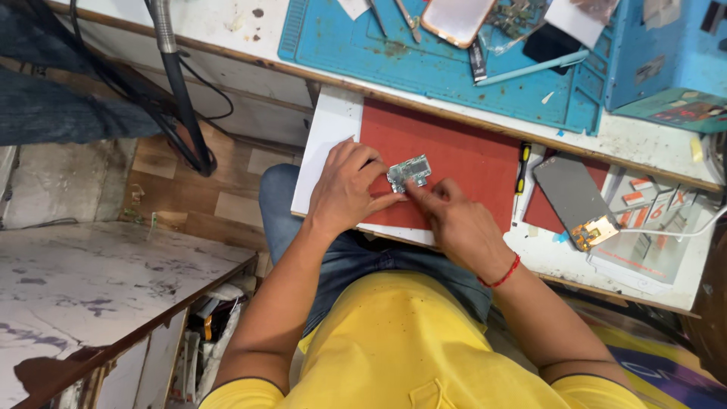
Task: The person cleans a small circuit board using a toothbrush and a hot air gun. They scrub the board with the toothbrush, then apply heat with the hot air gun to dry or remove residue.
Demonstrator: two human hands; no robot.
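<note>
A small green circuit board lies on a red mat atop a white pull-out shelf. My left hand rests on the mat with its fingers holding the board's left edge. My right hand, with a red thread at the wrist, presses a fingertip against the board's lower right edge. Whether a small tool is pinched in it is too small to tell.
A screwdriver with a black and yellow handle and a grey phone screen with a copper flex end lie right of the mat. Above, a blue work mat holds a phone, tweezers and parts. A marble-topped table stands lower left.
</note>
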